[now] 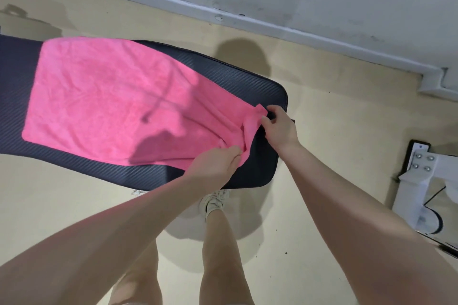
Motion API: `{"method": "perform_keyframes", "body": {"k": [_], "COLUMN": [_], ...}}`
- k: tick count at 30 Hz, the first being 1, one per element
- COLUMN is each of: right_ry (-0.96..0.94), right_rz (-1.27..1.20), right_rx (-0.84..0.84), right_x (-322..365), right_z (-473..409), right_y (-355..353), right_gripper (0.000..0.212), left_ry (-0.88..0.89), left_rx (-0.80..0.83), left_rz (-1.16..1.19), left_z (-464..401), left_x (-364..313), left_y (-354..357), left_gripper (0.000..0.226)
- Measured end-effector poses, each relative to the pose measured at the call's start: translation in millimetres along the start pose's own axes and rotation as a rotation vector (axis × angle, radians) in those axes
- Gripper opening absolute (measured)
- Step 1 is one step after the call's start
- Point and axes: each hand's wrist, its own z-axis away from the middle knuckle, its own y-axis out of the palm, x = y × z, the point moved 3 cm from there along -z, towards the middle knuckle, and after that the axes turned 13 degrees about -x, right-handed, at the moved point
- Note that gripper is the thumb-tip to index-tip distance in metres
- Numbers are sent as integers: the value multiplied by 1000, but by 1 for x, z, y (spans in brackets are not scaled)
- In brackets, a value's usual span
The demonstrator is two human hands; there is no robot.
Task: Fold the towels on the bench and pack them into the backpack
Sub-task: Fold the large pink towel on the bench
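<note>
A bright pink towel (104,96) lies spread along the black padded bench (250,82), flat at its left and bunched into folds at its right end. My left hand (218,163) pinches the near right corner of the towel. My right hand (278,126) grips the far right corner, close to the bench's right end. Both corners are lifted slightly off the pad. No backpack is in view.
The bench stands on a beige floor (334,111), with a grey-white wall and skirting (297,7) behind it. A white metal machine base (421,181) with bolts sits at the right. My legs and a white shoe (215,202) are just in front of the bench.
</note>
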Motion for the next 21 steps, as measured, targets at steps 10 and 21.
{"method": "perform_keyframes", "body": {"k": [10,21], "right_ry": [-204,-525], "right_rz": [62,488], "right_rx": [-1,-117], "right_x": [8,45], "right_z": [-14,9], "right_y": [-26,-25], "right_gripper": [18,26], "left_ry": [31,-80], "left_rx": [128,370], "left_rz": [180,54], "left_z": [1,10], "left_x": [-14,19], "left_y": [27,23], "left_gripper": [20,31]}}
